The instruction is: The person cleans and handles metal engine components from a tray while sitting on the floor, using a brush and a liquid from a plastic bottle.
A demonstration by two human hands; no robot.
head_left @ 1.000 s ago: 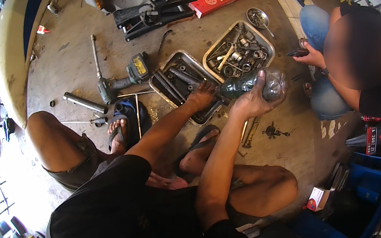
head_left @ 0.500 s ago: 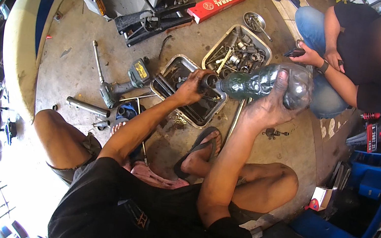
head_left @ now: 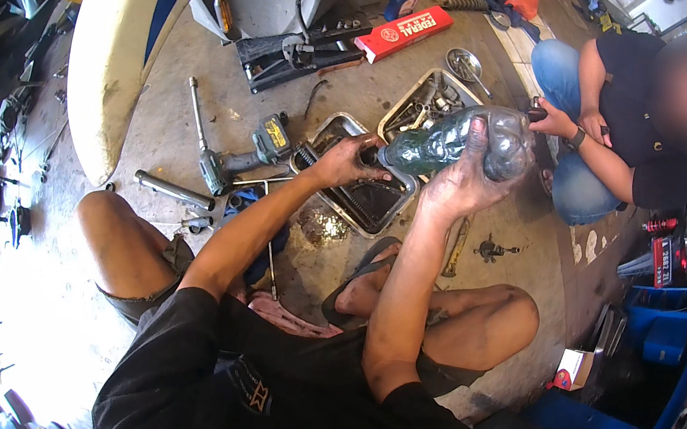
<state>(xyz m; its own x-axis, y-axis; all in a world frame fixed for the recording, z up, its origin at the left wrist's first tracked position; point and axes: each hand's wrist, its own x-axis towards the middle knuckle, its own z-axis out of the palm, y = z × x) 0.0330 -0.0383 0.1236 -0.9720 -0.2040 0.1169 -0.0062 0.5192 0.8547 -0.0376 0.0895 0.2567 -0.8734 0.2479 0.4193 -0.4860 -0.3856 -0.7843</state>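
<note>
Right hand (head_left: 456,183) wrapped around clear plastic bottle (head_left: 454,142), grip closed on wide end, bottle held tilted above metal tray (head_left: 399,201) on floor. Left hand (head_left: 343,161) at bottle's neck end, fingers curled there; whether they clamp neck, cannot tell. Second tray (head_left: 406,103) of parts just behind. Power drill (head_left: 244,158) on floor left. Another person's hand (head_left: 556,122) near bottle's far end.

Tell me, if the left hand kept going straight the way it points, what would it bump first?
Probably the neck end of the plastic bottle just ahead of the left hand; depth is unclear, and the metal tray lies below.
</note>
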